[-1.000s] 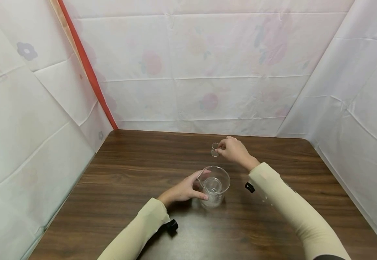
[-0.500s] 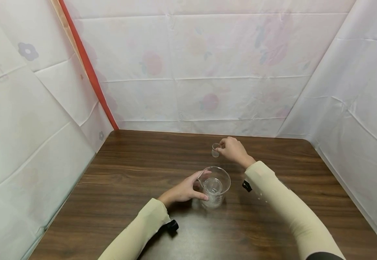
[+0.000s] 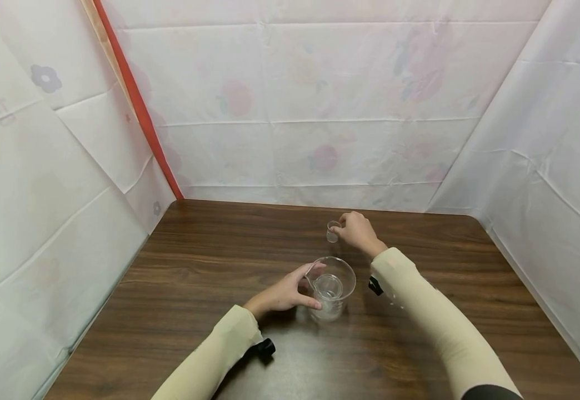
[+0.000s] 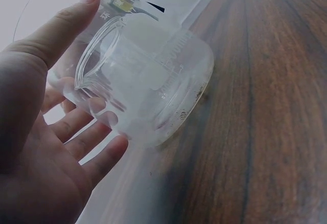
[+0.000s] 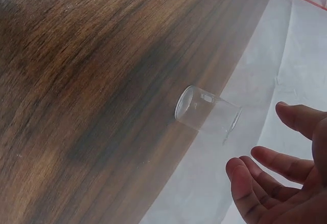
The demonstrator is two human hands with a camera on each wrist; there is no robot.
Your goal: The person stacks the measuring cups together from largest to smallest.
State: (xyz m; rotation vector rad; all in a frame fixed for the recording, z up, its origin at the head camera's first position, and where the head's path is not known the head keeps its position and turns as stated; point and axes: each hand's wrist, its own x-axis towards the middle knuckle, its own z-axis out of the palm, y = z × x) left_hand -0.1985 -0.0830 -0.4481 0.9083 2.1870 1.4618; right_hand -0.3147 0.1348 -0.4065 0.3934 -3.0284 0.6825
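My left hand (image 3: 286, 291) holds a large clear glass beaker (image 3: 348, 290) from its left side, thumb on the near side and fingers round the far side. Inside it sits a smaller glass beaker (image 3: 328, 285), its rim below the larger rim. Farther back, a tiny clear beaker (image 5: 207, 112) stands upright on the table. My right hand (image 3: 359, 230) is just right of it, thumb and fingertips close to its rim in the head view. The right wrist view shows a gap between that beaker and the loosely spread fingers (image 5: 278, 163).
The brown wood-grain table (image 3: 210, 244) ends at a white patterned sheet (image 3: 290, 150) behind. More white sheeting flanks both sides, with a red strip (image 3: 137, 100) at the back left corner. Black wrist devices (image 3: 266, 348) hang under both cuffs.
My right forearm and cuff have swung left, while the right fingers stay beside the tiny beaker. The left hand and the large beaker hold their place.
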